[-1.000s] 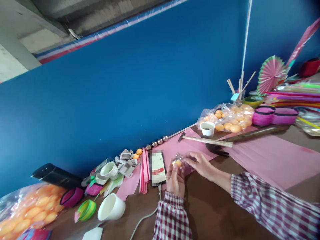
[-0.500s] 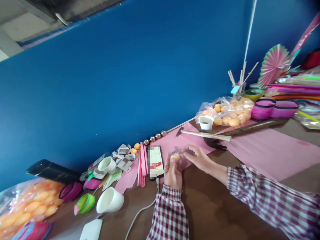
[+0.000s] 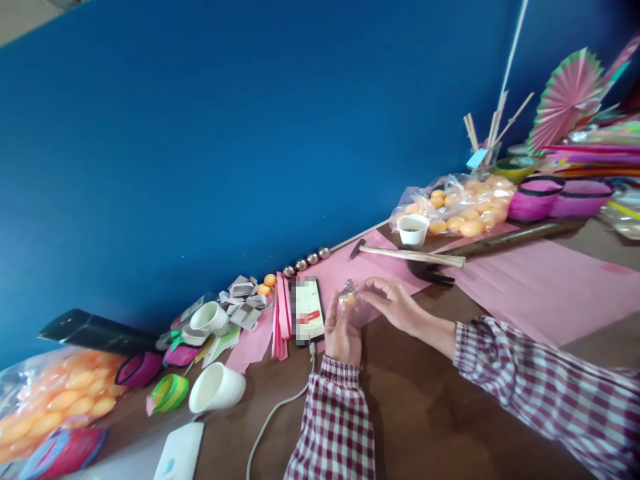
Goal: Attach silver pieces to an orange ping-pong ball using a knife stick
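My left hand [image 3: 343, 337] is closed around the lower part of a small orange ball with shiny silver trim [image 3: 349, 295], which points upward between thumb and fingers. To its right, my right hand [image 3: 390, 303] has its thumb and index finger drawn together in a pinch, close beside the silver part. Whatever sits between those fingertips is too small to make out. A lit phone [image 3: 309, 310] on a white cable lies just left of my left hand. Pink paper [image 3: 340, 267] spreads behind both hands.
A hammer [image 3: 410, 255] lies beyond my right hand, near a small white cup [image 3: 413, 230] and a bag of orange balls [image 3: 470, 227]. Silver balls [image 3: 301, 264] line the blue wall. A larger white cup [image 3: 217, 388] lies at left, near another bag of orange balls [image 3: 65, 400].
The camera view has tilted slightly, so the scene sits a little higher. My right fingertips have come closer to the trimmed ball and closed together. My left hand keeps its hold.
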A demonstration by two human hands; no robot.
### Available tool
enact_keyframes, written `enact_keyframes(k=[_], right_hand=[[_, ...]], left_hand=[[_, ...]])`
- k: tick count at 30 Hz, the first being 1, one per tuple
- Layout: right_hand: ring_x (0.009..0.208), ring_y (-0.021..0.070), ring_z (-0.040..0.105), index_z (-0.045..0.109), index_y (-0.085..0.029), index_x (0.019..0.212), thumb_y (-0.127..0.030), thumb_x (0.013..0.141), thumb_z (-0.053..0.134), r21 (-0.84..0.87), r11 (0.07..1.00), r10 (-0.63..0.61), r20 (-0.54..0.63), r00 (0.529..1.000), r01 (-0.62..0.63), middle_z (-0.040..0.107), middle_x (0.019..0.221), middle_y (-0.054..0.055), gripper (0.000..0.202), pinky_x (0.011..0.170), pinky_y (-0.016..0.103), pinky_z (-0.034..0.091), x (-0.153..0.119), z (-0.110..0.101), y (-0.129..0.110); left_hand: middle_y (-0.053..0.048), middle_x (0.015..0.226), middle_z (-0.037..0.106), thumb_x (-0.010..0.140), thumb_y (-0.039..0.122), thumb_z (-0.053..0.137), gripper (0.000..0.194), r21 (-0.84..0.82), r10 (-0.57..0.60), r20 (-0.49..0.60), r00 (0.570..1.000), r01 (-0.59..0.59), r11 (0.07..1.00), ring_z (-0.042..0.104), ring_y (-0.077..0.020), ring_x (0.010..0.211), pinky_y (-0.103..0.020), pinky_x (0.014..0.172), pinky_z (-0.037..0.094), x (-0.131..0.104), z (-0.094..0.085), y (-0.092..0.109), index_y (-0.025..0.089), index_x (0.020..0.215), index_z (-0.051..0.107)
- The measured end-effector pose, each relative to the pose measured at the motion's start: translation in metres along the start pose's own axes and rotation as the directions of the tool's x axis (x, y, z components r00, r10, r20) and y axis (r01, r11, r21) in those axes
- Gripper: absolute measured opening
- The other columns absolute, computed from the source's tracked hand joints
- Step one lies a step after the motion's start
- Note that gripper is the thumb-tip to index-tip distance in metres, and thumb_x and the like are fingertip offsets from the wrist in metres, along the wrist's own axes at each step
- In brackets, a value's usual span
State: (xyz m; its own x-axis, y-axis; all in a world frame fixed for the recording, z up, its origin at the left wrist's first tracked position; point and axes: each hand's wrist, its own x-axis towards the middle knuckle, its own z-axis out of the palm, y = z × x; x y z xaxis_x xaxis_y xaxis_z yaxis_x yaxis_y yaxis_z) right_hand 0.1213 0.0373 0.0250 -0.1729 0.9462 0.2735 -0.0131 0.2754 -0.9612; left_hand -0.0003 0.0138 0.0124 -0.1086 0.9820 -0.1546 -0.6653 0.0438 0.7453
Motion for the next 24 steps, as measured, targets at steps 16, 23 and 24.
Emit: enact_keyframes(k=[16, 23, 24], right_hand=[[0.08, 0.0147, 0.054, 0.056, -0.015, 0.072, -0.037, 0.074, 0.055, 0.134, 0.986, 0.093, 0.068, 0.993, -0.101, 0.059, 0.086, 0.004, 0.022, 0.074, 0.028, 0.043, 0.002, 0.0, 0.005], [0.096, 0.0187, 0.054, 0.06, -0.014, 0.07, -0.038, 0.072, 0.06, 0.203, 0.969, 0.127, 0.076, 0.989, -0.141, 0.06, 0.102, 0.007, 0.023, 0.083, 0.031, 0.04, 0.001, -0.001, 0.004], [0.098, 0.0192, 0.053, 0.061, -0.014, 0.071, -0.037, 0.071, 0.061, 0.214, 0.966, 0.13, 0.078, 0.988, -0.144, 0.06, 0.101, 0.007, 0.023, 0.085, 0.032, 0.04, 0.001, -0.001, 0.004]], left_hand=[[-0.009, 0.114, 0.059, 0.071, 0.02, 0.062, 0.045, 0.009, 0.002, 0.059, 0.998, -0.002, 1.0, 0.055, -0.0192, 0.104, -0.034, 0.092, 0.039, 0.001, -0.002, -0.002, 0.023, 0.115, 0.051], [-0.009, 0.116, 0.057, 0.069, 0.017, 0.065, 0.046, 0.0, 0.029, 0.082, 0.996, -0.029, 1.0, 0.051, -0.0207, 0.109, -0.035, 0.094, 0.037, 0.003, -0.005, -0.004, 0.022, 0.113, 0.053], [-0.009, 0.116, 0.058, 0.069, 0.017, 0.065, 0.046, -0.003, 0.033, 0.086, 0.996, -0.033, 0.999, 0.051, -0.0205, 0.109, -0.034, 0.094, 0.037, 0.004, -0.005, -0.004, 0.021, 0.113, 0.053]])
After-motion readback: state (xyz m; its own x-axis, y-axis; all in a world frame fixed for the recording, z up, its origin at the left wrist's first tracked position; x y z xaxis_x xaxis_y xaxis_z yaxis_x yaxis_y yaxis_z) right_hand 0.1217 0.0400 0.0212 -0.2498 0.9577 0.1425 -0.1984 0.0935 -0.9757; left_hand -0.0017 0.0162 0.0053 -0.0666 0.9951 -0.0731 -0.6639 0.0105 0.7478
